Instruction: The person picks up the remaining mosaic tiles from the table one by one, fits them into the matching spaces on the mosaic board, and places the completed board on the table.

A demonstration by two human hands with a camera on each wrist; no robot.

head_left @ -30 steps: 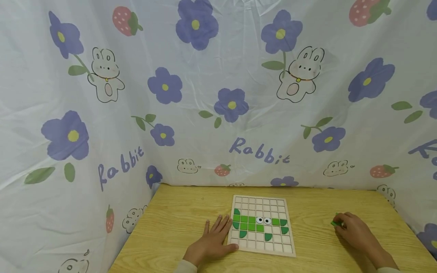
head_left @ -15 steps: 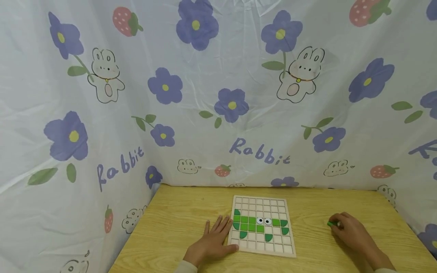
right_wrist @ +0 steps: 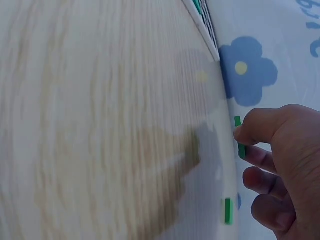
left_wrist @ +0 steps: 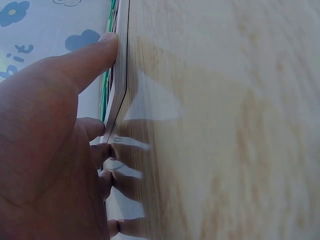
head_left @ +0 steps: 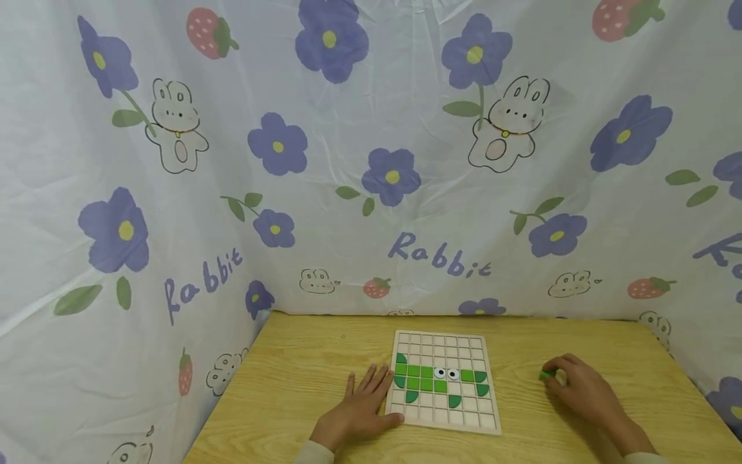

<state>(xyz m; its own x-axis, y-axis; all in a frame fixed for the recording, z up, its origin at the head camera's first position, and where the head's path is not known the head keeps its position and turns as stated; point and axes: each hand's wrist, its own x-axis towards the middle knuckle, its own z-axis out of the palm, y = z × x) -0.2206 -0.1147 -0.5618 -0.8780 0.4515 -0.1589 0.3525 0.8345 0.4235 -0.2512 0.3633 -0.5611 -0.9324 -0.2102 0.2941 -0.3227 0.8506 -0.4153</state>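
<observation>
In the head view, a pale square-gridded board (head_left: 481,422) lies on the table, with light green squares, dark green quarter-round tiles and two eye tiles set in it. My left hand (head_left: 358,407) rests palm down at its left side, fingers spread and straight; the left wrist view shows the thumb touching the board's edge (left_wrist: 120,75). Off to the right of the board, my right hand (head_left: 588,393) pinches a small green tile (right_wrist: 240,137) between thumb and fingers, just above the table. Its exact shape cannot be told edge-on.
A second green tile (right_wrist: 228,211) is near the right hand's lower fingers in the right wrist view; the hand hides it in the head view. The wooden table (head_left: 307,348) meets a patterned curtain (head_left: 336,258) at the back and sides.
My right hand, holding the green tile, has moved left toward the board. My left hand and the board have stayed in place.
</observation>
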